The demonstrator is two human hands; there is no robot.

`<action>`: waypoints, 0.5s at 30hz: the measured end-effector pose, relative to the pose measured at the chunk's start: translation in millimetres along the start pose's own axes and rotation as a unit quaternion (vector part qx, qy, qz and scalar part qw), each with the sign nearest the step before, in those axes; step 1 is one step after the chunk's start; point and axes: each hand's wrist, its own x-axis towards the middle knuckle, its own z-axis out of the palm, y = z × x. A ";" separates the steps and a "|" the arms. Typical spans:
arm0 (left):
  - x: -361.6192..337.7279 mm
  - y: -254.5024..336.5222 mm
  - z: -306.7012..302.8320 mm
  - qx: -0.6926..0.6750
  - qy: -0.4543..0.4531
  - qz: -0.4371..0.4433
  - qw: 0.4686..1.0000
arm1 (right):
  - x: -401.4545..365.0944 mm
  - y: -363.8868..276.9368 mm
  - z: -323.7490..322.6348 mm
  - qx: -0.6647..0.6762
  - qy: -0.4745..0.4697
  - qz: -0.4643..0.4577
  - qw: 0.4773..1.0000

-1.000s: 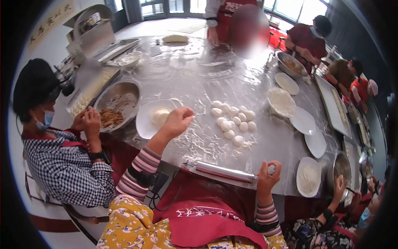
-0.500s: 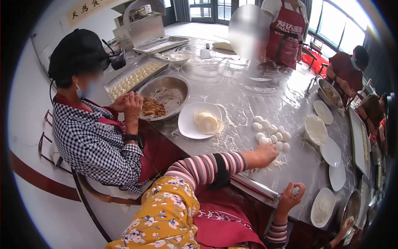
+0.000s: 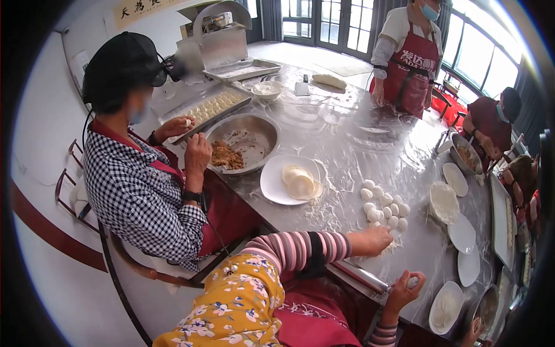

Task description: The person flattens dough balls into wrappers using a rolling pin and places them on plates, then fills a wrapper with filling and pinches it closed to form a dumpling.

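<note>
Roller [image 3: 363, 276] along table edge [image 3: 254, 204]

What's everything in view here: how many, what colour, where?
Table: one, grey, centre
Dough balls: over ten, white, table's near half
Wrappers: several, cream, on one white plate
Filling: one heap, brown, in silver bowl, left
Dumplings: many, pale, on silver tray, left
Flour bowl: one, white, beside that tray
Dough log: one, pale, far side
Dishes: at least five, white, right side
Rolling pin: one, silver, near edge
Wall sign: one, cream, upper left
Other people: several, red clothing, around table
Left hand: one, striped sleeve, beside the dough balls
Right hand: one, striped sleeve, on rolling pin
</note>
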 end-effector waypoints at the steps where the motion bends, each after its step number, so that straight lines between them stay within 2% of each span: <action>1: 0.4 1.4 0.7 0.002 0.016 -0.023 1.000 | 0.0 -0.7 0.3 -0.001 0.002 -0.001 1.000; 3: -1.0 6.6 -0.1 0.005 0.032 -0.038 0.999 | -2.5 -1.0 -0.7 -0.003 0.012 -0.005 1.000; 5: -8.3 12.3 -10.2 -0.044 -0.009 -0.055 0.997 | -1.8 -0.7 -0.9 0.002 0.002 0.000 1.000; 6: -11.2 13.9 -13.1 -0.070 -0.006 -0.054 0.996 | 0.7 -1.4 -1.2 -0.003 0.025 -0.007 1.000; 9: -22.7 1.6 -7.2 -0.137 0.005 -0.043 0.990 | 4.0 -2.1 -2.3 0.016 -0.025 0.004 1.000; 10: -23.3 -3.2 -3.8 -0.144 -0.017 -0.070 0.987 | 5.4 1.0 -2.4 0.017 -0.028 0.021 0.999; 12: -31.6 -3.9 -15.8 -0.152 -0.051 -0.065 0.985 | 11.6 34.6 1.7 -0.075 -0.018 -0.060 0.995; 14: -30.8 -16.2 -0.7 -0.188 -0.034 -0.034 0.981 | 34.5 10.7 13.1 -0.122 0.020 -0.169 0.978; 15: -29.9 -14.2 -3.1 -0.163 -0.027 -0.024 0.986 | 42.2 10.8 19.9 -0.108 0.015 -0.147 0.983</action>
